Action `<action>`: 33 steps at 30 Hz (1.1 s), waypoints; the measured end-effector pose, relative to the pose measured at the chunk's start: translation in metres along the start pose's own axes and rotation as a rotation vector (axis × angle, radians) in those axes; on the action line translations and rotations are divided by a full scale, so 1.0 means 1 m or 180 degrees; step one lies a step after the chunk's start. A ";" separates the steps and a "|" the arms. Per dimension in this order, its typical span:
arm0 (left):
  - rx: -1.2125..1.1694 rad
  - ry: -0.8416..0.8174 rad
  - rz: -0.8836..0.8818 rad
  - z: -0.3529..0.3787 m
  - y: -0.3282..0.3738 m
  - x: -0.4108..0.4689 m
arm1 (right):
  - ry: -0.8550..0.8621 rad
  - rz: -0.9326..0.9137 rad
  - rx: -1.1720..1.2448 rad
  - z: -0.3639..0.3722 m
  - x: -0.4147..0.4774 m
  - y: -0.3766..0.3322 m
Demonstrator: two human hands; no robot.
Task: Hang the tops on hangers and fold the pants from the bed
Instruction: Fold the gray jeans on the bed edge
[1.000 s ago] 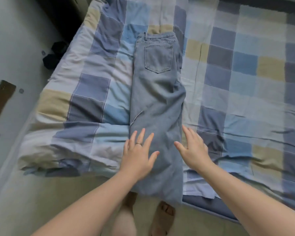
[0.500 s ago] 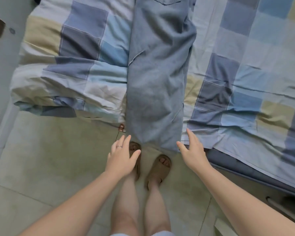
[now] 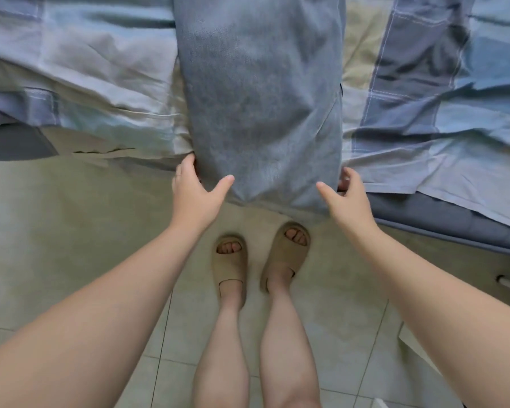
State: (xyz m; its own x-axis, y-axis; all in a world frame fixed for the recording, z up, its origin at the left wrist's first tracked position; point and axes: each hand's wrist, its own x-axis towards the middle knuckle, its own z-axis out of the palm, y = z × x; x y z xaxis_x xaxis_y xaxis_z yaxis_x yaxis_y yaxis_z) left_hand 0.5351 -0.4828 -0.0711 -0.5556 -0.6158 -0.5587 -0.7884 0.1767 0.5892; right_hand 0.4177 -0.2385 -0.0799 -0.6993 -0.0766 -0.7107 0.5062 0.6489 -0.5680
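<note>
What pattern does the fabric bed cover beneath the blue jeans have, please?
The fabric bed cover: blue, white and beige checks, best in head view.

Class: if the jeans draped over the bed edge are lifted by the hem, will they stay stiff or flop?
Likely floppy: the jeans drape and crease over the bed edge. Probably heavy, thick denim hanging straight. Unlikely slippery; the weave looks coarse.

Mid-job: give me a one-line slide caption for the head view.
Head view: left hand and right hand bracket the hem of the jeans hanging over the bed edge, thumbs in front.
</note>
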 end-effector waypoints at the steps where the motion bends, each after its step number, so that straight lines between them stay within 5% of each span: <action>1: -0.0091 0.0052 0.0022 0.003 0.001 0.006 | 0.0077 0.0018 0.0090 0.001 0.005 0.001; 6: -0.0609 -0.0149 -0.0018 0.013 0.002 0.023 | -0.0038 0.0106 0.0555 0.008 0.018 -0.006; 12: -0.0565 -0.1036 -0.0367 0.005 -0.014 0.008 | -0.0740 0.0400 0.1008 0.009 0.005 -0.009; 20: -0.0532 -0.1878 -0.1072 -0.046 -0.016 -0.043 | -0.1349 0.1086 0.0732 -0.018 -0.055 -0.022; 33: -0.0900 -0.1695 -0.1425 -0.160 0.049 -0.184 | -0.0839 0.1196 0.0928 -0.065 -0.248 -0.082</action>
State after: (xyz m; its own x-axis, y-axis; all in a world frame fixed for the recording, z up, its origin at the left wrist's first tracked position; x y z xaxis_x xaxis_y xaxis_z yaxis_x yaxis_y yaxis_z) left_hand 0.6415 -0.4836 0.1542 -0.3069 -0.1149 -0.9448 -0.9111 -0.2517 0.3265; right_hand 0.5167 -0.2231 0.1698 -0.3120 -0.0912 -0.9457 0.8422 0.4342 -0.3197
